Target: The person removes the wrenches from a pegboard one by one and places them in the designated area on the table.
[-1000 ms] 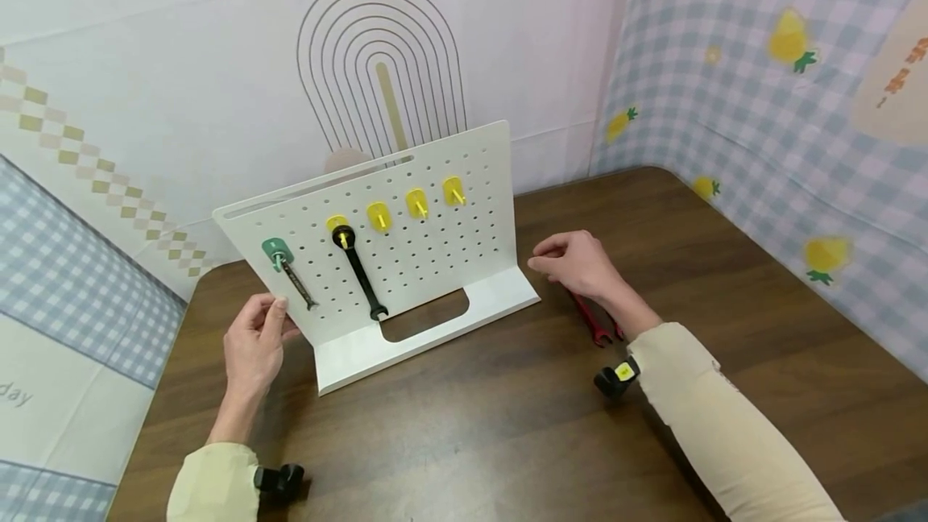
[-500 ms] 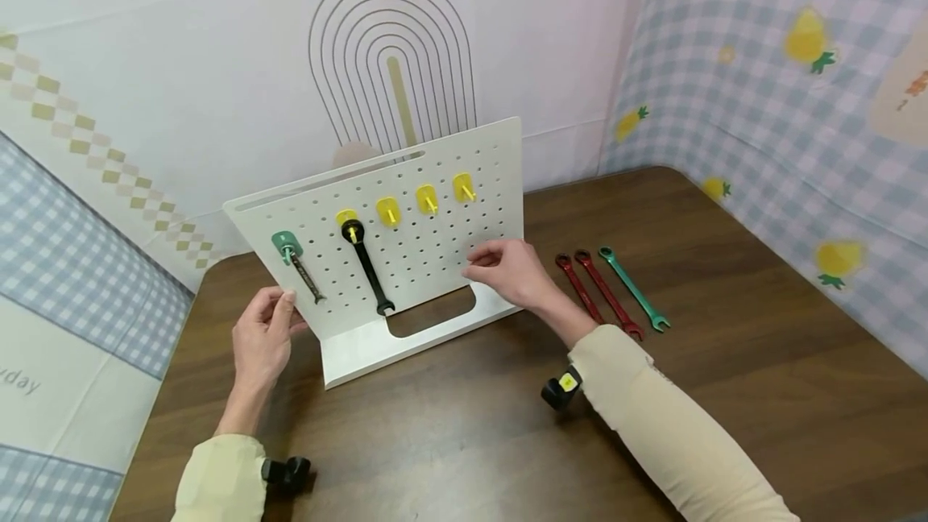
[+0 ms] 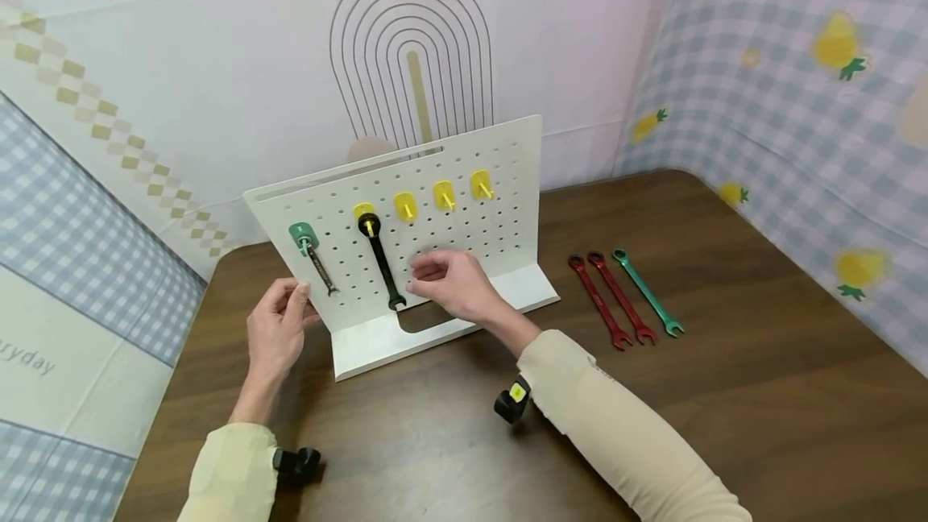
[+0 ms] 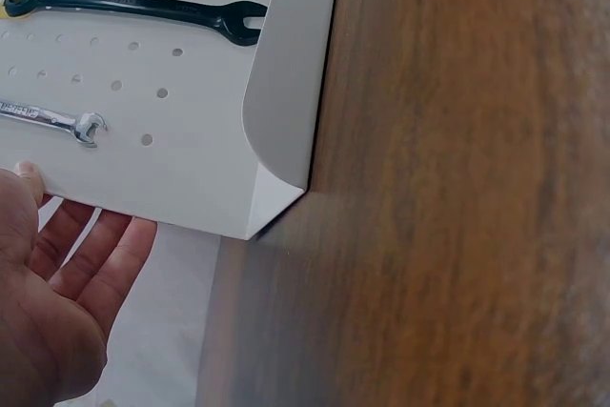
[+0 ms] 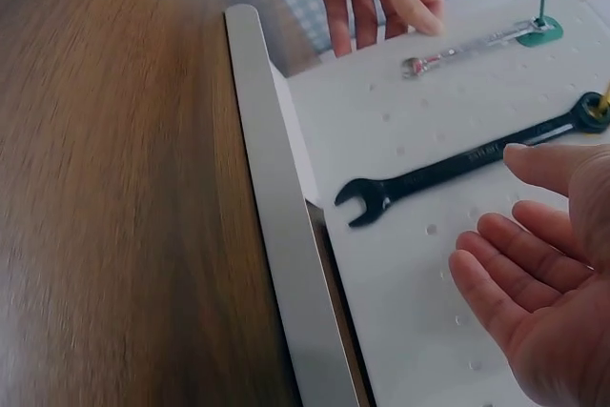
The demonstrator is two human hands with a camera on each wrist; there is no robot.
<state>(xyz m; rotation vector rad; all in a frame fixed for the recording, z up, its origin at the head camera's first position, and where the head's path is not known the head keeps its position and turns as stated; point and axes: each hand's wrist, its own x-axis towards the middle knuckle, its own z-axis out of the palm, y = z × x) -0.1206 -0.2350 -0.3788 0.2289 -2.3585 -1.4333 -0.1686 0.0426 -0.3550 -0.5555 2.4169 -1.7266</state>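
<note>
A white pegboard [image 3: 471,236] stands tilted on its foot on the table. My left hand [image 3: 277,333] grips its left edge, thumb on the front face and fingers behind, as the left wrist view shows. A black combination wrench [image 5: 457,162] hangs by its ring from a yellow hook [image 3: 363,210]. To its left a small silver wrench [image 4: 48,116] hangs from a green hook [image 3: 300,231]. My right hand [image 3: 457,288] is in front of the board, just right of the black wrench's lower end. Its fingers are loosely bent, with nothing between thumb and fingertips.
More yellow hooks [image 3: 445,196] line the board's upper right, bare. Right of the board, two red wrenches [image 3: 600,302] and a green wrench [image 3: 648,292] lie side by side on the brown table [image 3: 761,393]. Fabric walls [image 3: 580,39] close off the back and sides.
My right hand has moved left, from over the red wrenches across the board to beside the black wrench. The left hand keeps its grip on the board's edge. The head view has shifted slightly.
</note>
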